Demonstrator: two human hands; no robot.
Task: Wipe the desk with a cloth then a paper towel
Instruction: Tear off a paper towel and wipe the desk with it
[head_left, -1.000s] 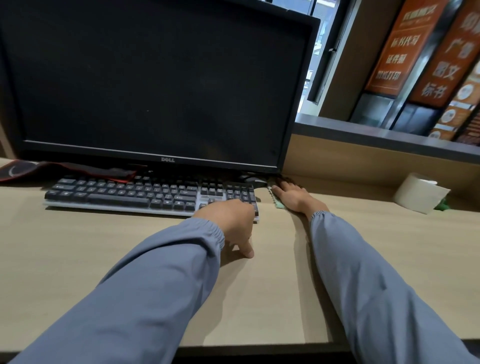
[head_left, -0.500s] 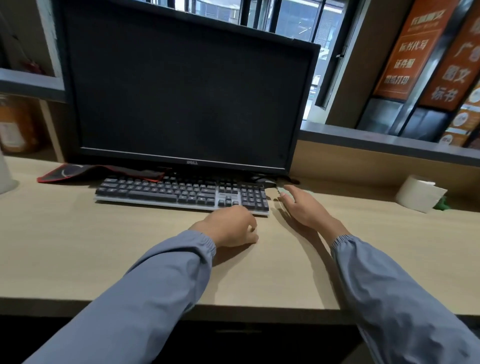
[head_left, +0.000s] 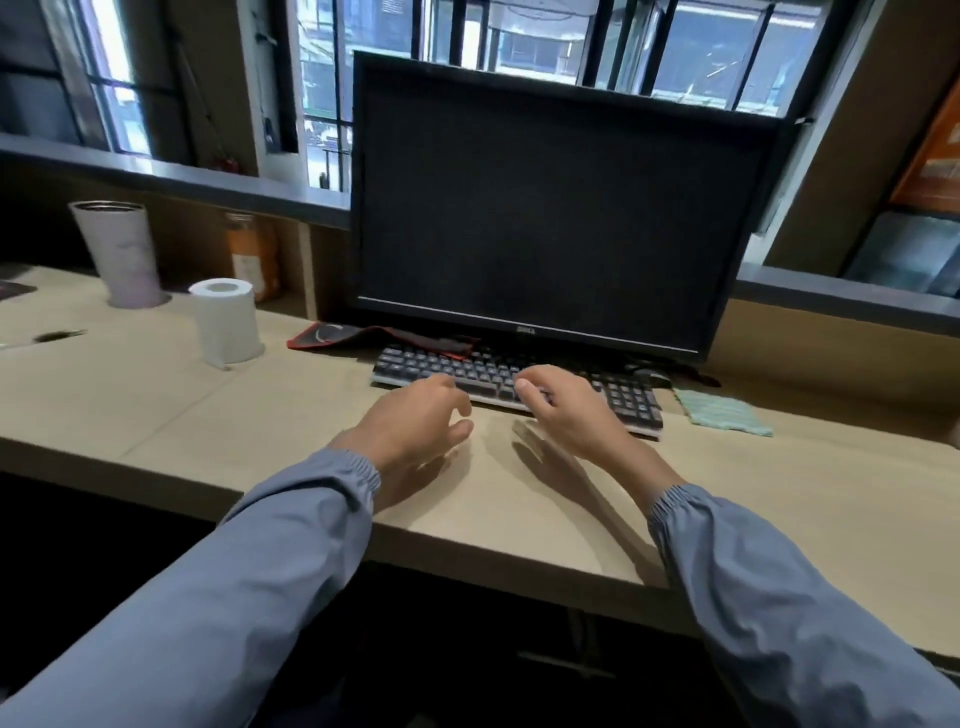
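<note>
Here, the left hand (head_left: 415, 423) and right hand (head_left: 569, 408) hover loosely curled, grips empty, at the black plastic keyboard (head_left: 431, 364); the ribbed pale-green cloth (head_left: 722, 411) lies flat on the smooth beige tabletop (head_left: 779, 493), just right of it.

Your keyboard (head_left: 498, 374) sits on the bench (head_left: 519, 499), right in front of the monitor (head_left: 561, 208). The cloth (head_left: 722, 413) lies flat just right of the keyboard. Off to your left, the paper towel roll (head_left: 226, 322) stands upright, with a tumbler (head_left: 122, 254) behind it, further left. A mouse pad (head_left: 363, 335) lies between roll and keyboard.
</note>
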